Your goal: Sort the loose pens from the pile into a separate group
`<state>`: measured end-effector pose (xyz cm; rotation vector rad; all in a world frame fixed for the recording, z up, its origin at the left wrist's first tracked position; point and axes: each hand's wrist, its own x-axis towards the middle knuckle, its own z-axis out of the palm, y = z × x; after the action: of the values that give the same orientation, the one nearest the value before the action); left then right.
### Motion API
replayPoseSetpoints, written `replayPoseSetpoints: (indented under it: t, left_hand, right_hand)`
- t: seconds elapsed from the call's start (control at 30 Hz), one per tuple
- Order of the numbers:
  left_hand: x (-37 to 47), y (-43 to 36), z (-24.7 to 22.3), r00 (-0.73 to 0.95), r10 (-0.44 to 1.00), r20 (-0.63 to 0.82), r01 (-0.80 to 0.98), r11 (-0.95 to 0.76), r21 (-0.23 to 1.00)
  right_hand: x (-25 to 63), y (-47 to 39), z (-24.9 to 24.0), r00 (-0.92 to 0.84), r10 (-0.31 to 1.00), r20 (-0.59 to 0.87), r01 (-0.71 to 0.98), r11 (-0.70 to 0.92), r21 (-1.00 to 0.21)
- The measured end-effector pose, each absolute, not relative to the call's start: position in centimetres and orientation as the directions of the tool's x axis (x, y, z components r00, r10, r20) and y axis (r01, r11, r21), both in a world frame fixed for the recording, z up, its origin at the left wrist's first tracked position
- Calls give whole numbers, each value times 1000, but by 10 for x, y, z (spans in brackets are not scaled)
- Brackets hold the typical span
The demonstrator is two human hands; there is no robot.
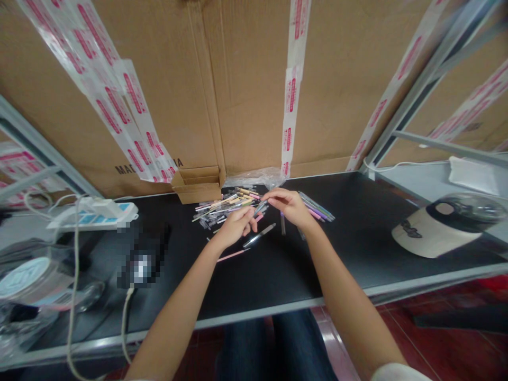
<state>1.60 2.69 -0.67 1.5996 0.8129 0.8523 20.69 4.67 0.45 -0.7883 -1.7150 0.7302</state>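
Between my two hands is a slim grey pen [260,208], partly covered by fingers. My left hand [237,226] grips its lower end, while the fingertips of my right hand [289,206] pinch the upper end. Behind my left hand spreads a loose pile of pens and pen parts [214,211], clear, yellow and pink. A row of pens [319,209] in grey, pink and purple lies just beyond my right hand. Closer to me, a clear and silver pen [259,236] and a thin pink stick, perhaps a refill [234,255], lie on the black tabletop [270,286].
A small open cardboard box [198,191] and crumpled clear plastic [257,178] stand against the large carton [254,106]. Left are a power strip [95,216], a cable [75,275] and a round clear tub [29,278]. Right is a white appliance [431,227].
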Motion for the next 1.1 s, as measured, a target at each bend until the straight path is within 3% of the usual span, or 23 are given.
replayPoseSetpoints:
  t: [0.17,0.3,0.53,0.87,1.1]
  left_hand:
    - [15,24,-4,541,841,-7,10,2,1000]
    - [14,22,-1,561,824,-74,-3,92,996]
    - [15,23,-2,569,821,-35,35,19,999]
    - [15,25,-8,563,823,-77,-44,123,991]
    - [16,25,-6,511,859,8,25,-24,999]
  right_hand:
    - [204,45,5,-317,730,605,259,680,-686]
    - [204,45,3,-313,760,570,274,647,-712]
    - [207,46,2,-268,807,526,219,583,-783]
    - [205,43,5,-270,824,498,132,545,-828]
    - [202,47,-1,-251,868,428,120,467,-876]
